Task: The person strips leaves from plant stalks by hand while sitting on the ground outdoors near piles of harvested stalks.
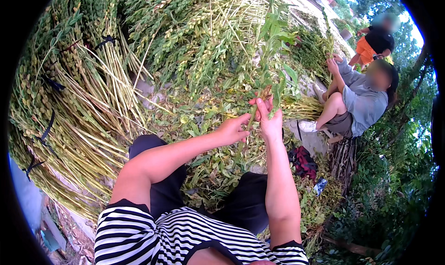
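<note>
In front of me stands a tall green leafy stalk (pixel 266 61), its stem slanting down between my hands. The fingers of my left hand (pixel 233 128) curl around the lower stem. Just above and to the right, my right hand (pixel 270 117) closes on the stalk and some of its leaves; a few brown withered leaves (pixel 265 91) show at its fingertips. Part of the grip is hidden behind the back of that hand. Beneath both hands lies a thick litter of stripped green and yellow leaves (pixel 205 113).
Bundles of cut stalks (pixel 94 105), some bound with dark ties (pixel 52 83), lie at left. A large heap of seed-bearing stalks (pixel 180 32) lies ahead. At right, a seated person (pixel 365 98) holds a stalk; another person (pixel 375 42) is behind. A red-and-black cloth (pixel 303 162) lies near a tree trunk (pixel 342 164).
</note>
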A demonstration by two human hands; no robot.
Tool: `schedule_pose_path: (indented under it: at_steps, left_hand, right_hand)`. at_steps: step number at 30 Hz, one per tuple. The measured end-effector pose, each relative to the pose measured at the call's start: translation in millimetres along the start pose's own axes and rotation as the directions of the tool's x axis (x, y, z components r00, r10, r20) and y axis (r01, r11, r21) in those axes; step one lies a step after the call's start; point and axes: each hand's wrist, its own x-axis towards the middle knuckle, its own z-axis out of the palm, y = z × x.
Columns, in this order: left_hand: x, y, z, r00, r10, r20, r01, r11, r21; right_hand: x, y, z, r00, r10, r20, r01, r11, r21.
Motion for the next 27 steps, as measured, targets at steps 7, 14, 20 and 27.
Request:
schedule_pose_path:
  at_steps: [7,14,20,27]
  left_hand:
    - [26,40,-68,0.884,0.220,-0.413,-0.331,0.918,-0.220]
    - [19,62,-109,0.865,0.005,-0.502,-0.346,0.731,-0.588]
    - [5,68,-128,0.833,0.054,-0.550,-0.430,0.689,-0.583]
    - [1,73,-136,0.675,0.149,-0.722,-0.601,0.678,-0.422]
  right_hand:
    - [-9,9,13,0.995,0.089,0.046,-0.090,0.996,0.020]
    - [-34,18,52,0.986,0.143,0.090,-0.145,0.989,0.018]
    - [-49,19,63,0.962,0.181,0.206,-0.173,0.983,-0.055]
    - [-44,35,57,0.989,0.144,0.043,-0.150,0.969,0.195]
